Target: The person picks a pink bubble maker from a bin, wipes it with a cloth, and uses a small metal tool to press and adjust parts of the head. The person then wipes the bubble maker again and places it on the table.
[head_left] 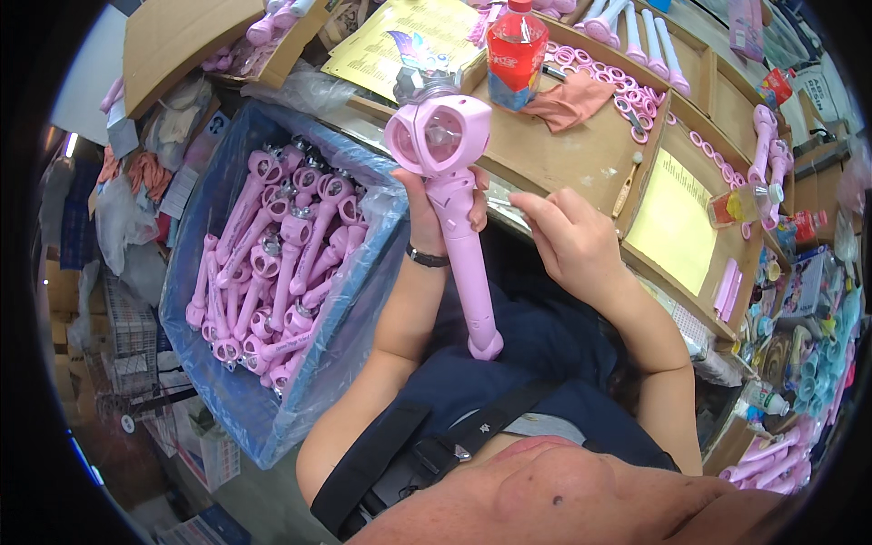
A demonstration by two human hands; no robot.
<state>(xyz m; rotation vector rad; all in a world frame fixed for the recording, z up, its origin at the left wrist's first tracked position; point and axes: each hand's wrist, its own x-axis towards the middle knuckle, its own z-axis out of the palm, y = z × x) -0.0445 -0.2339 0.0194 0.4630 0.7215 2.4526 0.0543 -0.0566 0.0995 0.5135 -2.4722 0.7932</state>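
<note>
A pink toy wand (465, 259) stands nearly upright in front of me, its handle end low against my dark clothing. My left hand (421, 216) is wrapped round its neck, just below the big openwork head with a clear ball inside. On top of that head sits a silvery crown piece with an iridescent wing shape. To the right of the wand, my right hand (578, 243) is closed in a pinch. Something thin and pale shows by its fingertips, too small to make out; they are apart from the wand.
On my left, a blue-lined bin (272, 445) holds many similar pink wands. Across the bench lie yellow sheets (381, 56), a red-labelled bottle (518, 59), a salmon cloth (572, 102), pink rings (627, 95) and a brush (627, 186) in a cardboard tray (581, 163).
</note>
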